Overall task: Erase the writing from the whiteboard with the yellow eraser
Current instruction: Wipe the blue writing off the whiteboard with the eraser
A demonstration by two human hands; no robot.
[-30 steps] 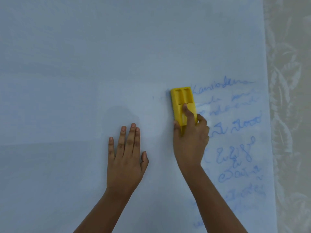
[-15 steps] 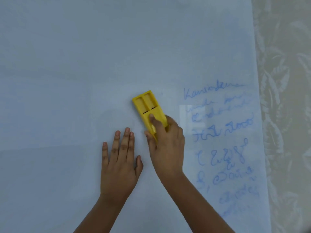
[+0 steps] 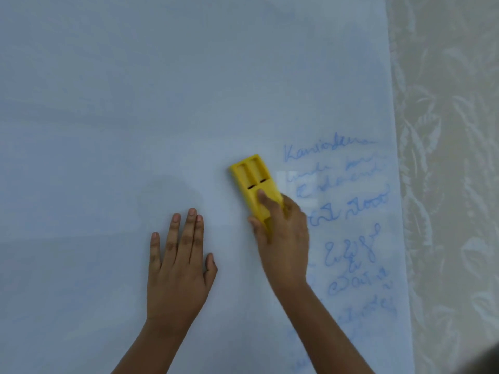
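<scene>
Two hands rest on the whiteboard [image 3: 108, 103]: the left hand [image 3: 176, 268] lies flat with fingers spread, gripping nothing. The right hand [image 3: 283, 238] is clamped on the yellow eraser [image 3: 252, 182] (tilted a little leftward), pressed on the board just left of the blue writing [image 3: 348, 211].

One camera sits on the person's head. It looks down, close, at the board [image 3: 135, 103]. Both hands reach out from the bottom edge; a curtain [image 3: 453, 157] hangs right.

Eraser [image 3: 252, 182] on whiteboard [image 3: 108, 103], left of writing [image 3: 348, 211].
</scene>
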